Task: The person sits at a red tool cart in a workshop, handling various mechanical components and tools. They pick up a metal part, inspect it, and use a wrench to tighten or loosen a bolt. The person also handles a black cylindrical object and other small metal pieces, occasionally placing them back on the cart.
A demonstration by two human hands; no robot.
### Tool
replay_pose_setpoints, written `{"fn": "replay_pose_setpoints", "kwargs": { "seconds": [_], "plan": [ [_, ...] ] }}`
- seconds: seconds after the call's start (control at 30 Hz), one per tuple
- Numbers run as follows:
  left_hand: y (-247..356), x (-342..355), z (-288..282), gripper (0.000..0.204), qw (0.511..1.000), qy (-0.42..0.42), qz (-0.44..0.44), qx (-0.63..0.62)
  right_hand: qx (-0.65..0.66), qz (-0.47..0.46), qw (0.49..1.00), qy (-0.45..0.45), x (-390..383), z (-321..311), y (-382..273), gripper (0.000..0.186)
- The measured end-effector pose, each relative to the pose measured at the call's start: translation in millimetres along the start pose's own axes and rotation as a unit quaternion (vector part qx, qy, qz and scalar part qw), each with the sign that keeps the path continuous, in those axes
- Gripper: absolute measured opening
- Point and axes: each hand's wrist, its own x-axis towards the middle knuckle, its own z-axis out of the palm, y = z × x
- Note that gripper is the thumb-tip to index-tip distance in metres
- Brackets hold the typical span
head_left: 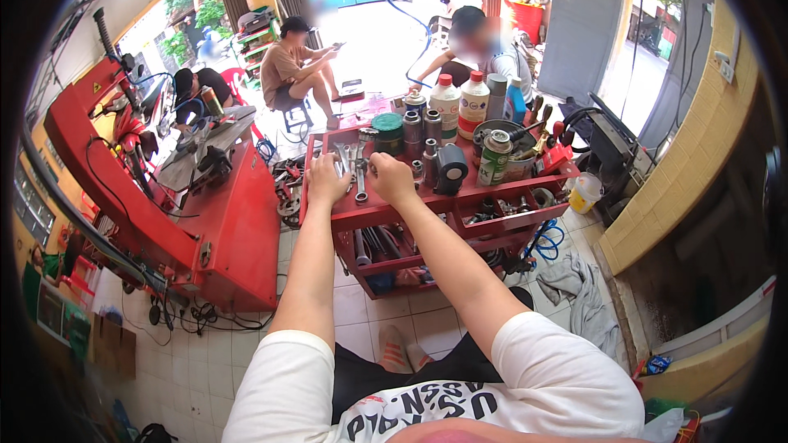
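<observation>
Both my arms reach forward to the top of a red tool cart (320,207). My left hand (328,180) lies at the cart's left end, its fingers stretched over and touching metal wrenches. Beside it, a combination wrench (360,184) lies lengthwise between my two hands. My right hand (394,180) is closed just right of that wrench, fingers curled in; whatever they hold is hidden. Steel sockets (413,131) stand beyond it, near a green-lidded tin (388,133). A dark round-ended tool (451,169) stands right of my right hand.
Red-capped bottles (474,102) and a green-white can (495,157) crowd the cart's right half. An open drawer (501,215) with metal parts juts toward me. A red machine (230,238) stands left. One person (295,70) sits beyond; another (513,66) is behind the bottles.
</observation>
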Motion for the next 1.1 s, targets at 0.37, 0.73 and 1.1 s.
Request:
{"fn": "replay_pose_setpoints", "kwargs": {
  "seconds": [0.37, 0.73, 1.1],
  "plan": [
    [0.2, 1.0, 1.3, 0.045, 1.0, 0.007, 0.023, 0.01, -0.023, -0.011, 0.999, -0.023, -0.3, 0.8, 1.1, 0.012],
    [1.5, 0.7, -1.2, 0.046, 1.0, 0.003, 0.022, 0.003, -0.084, -0.048, 0.994, -0.043, 0.0, 4.7, -4.6, 0.006],
    [-0.2, 2.5, 1.7, 0.045, 1.0, 0.002, 0.017, -0.008, -0.101, -0.05, 0.994, -0.005, -3.3, 10.8, 4.6, 0.01]
  ]
}}
